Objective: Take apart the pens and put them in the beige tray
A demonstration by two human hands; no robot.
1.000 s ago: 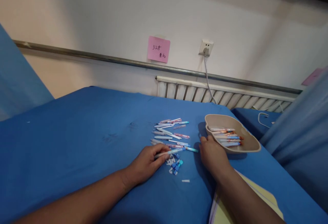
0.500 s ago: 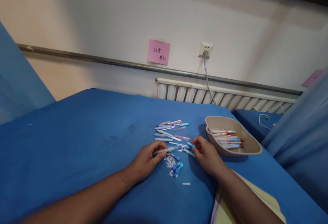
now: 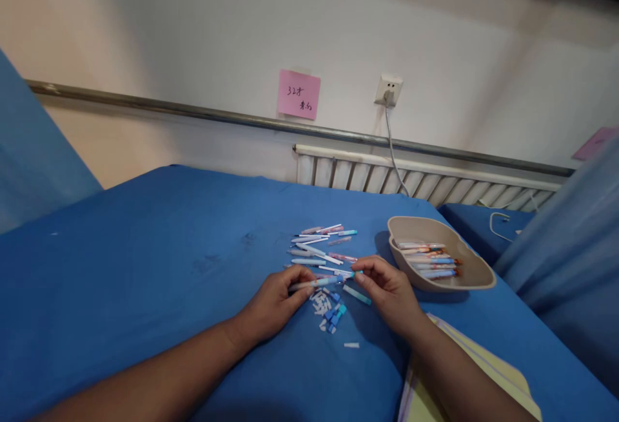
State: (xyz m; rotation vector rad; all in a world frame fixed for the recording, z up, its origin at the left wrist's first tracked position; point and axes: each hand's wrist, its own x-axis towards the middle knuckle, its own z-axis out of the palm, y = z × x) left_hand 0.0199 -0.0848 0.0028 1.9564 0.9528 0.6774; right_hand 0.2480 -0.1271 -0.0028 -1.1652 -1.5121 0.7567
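Observation:
My left hand (image 3: 280,296) is closed around a pale blue pen (image 3: 325,281) that points right, its blue end outward. Fingers of my right hand (image 3: 389,290) pinch a small teal pen part (image 3: 358,274) right at that end; whether the two are joined I cannot tell. A teal pen piece (image 3: 356,294) lies just below the right fingertips. Beneath the pen are a little heap of white plastic tips (image 3: 321,304) and several blue and teal clips (image 3: 333,317). Loose pen barrels and white refills (image 3: 314,251) lie in rows beyond my hands.
A beige tray (image 3: 469,267) holding several finished-looking pens (image 3: 430,261) stands at the right. A yellow cloth-like sheet (image 3: 493,370) lies under my right forearm. One white tip (image 3: 351,345) lies apart on the blue cover (image 3: 145,293). A radiator (image 3: 358,167) runs along the wall.
My right hand has moved slightly left, bringing the teal part in line with the pen's blue end. The left hand keeps its hold in about the same place.

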